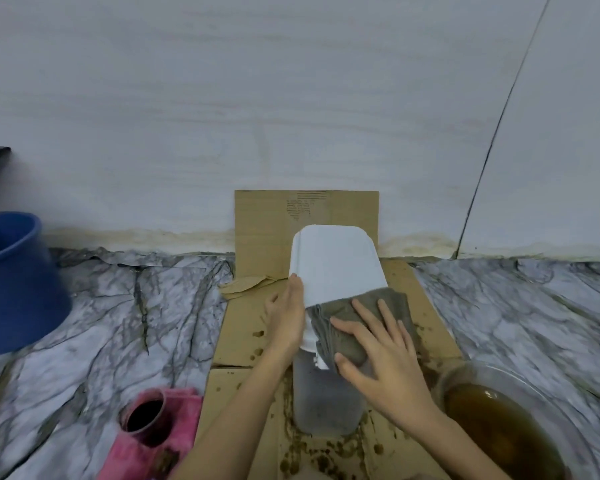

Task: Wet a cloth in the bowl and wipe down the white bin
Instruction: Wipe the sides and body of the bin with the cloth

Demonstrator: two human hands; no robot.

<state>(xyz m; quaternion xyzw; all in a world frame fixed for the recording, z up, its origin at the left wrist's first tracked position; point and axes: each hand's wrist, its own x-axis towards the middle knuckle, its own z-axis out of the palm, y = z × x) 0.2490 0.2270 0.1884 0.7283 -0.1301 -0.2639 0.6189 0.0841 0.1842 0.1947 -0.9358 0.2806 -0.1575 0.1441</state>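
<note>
Two hands work on the white bin (336, 261), which lies tipped on a sheet of cardboard (243, 337) on the marbled floor, against the wall. Fingers spread, the right hand (378, 351) presses a grey-brown cloth (361, 306) flat onto the bin's near end. With straight fingers, the left hand (286, 313) braces the bin's left edge. A bowl (520, 375) of brown water sits at the cardboard's near right corner, just beside the right wrist. Open floor lies left, up to a blue bucket (14, 282) and pink container (153, 434).
</note>
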